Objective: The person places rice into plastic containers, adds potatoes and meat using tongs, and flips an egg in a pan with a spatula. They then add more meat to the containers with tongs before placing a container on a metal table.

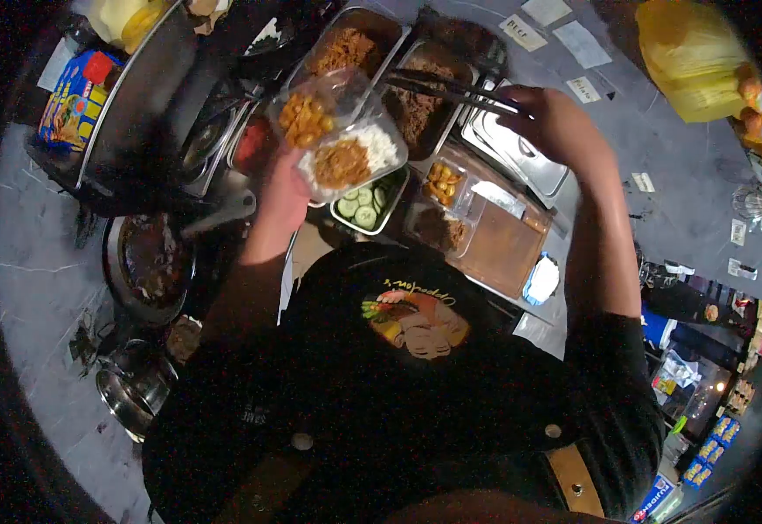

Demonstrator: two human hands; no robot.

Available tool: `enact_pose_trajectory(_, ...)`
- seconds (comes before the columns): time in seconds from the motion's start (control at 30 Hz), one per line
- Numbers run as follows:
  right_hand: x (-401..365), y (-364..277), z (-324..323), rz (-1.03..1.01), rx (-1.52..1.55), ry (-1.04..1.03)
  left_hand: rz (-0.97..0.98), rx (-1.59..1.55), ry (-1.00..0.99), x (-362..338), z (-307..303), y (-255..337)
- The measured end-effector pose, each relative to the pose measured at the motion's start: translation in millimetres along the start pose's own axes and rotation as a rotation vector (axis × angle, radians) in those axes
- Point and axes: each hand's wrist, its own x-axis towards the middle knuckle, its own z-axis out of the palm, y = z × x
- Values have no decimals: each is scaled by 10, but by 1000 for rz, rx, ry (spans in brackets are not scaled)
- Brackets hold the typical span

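A clear compartment container (343,163) with white rice, brown shredded food and orange chunks is held in my left hand (287,194), its fingers closed on the near left edge. My right hand (549,122) grips dark tongs (459,90), whose tips point left over a metal tray of brown shredded meat (420,103). Behind the held container stands a tray of orange-brown food (346,51). Sliced cucumbers (363,206) lie in a white-rimmed tray just below it. Another filled clear container (444,208) sits on a brown board.
Stacked metal lids (521,148) lie under my right wrist. A dark pan (156,271) and a steel pot (135,393) stand at the left, below a large dark vessel (137,96). A yellow bag (688,57) is at the upper right.
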Motion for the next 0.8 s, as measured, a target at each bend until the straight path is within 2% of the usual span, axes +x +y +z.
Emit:
enact_pose_trajectory(0.07, 481, 134, 237, 75, -237, 16, -4, 42, -12, -58, -231, -68)
enact_pose_trajectory(0.13, 1098, 328, 554, 51, -251, -17, -26, 19, 0, -277, -229, -33)
enact_pose_trajectory(0.2, 1651, 407, 835, -86, -271, 54, -75, -18, 22, -316, -368, -61)
enact_pose_trajectory(0.3, 2423, 219, 1194, -70, -362, -23, -34, 37, -34, -402, -427, -51)
enact_pose_trajectory(0.43, 2595, -216, 1200, -62, -352, 49, -26, 62, 103, -645, -199, 66)
enact_pose_trajectory(0.47, 2686, -204, 1258, -102, -384, 35, -23, 56, 110, -629, -385, 4)
enact_pose_trajectory(0.5, 2750, -210, 1305, -141, -414, 21, 26, 185, -3, -589, -725, -118)
enact_pose_trajectory(0.53, 2758, -264, 1299, -147, -414, 16, 47, 249, -56, -589, -802, -147)
enact_pose_trajectory(0.57, 2738, -347, 1255, -78, -413, -42, 72, 313, -108, -589, -872, -173)
enact_pose_trajectory(0.63, 2738, -401, 1237, -10, -414, -98, -25, -85, 45, -554, -598, -77)
enact_pose_trajectory(0.7, 2730, -256, 1284, -23, -385, -4, -24, 1, 91, -560, -444, 56)
enact_pose_trajectory(0.8, 2758, 16, 1271, -120, -321, 20, -8, 71, 116, -443, -350, 96)
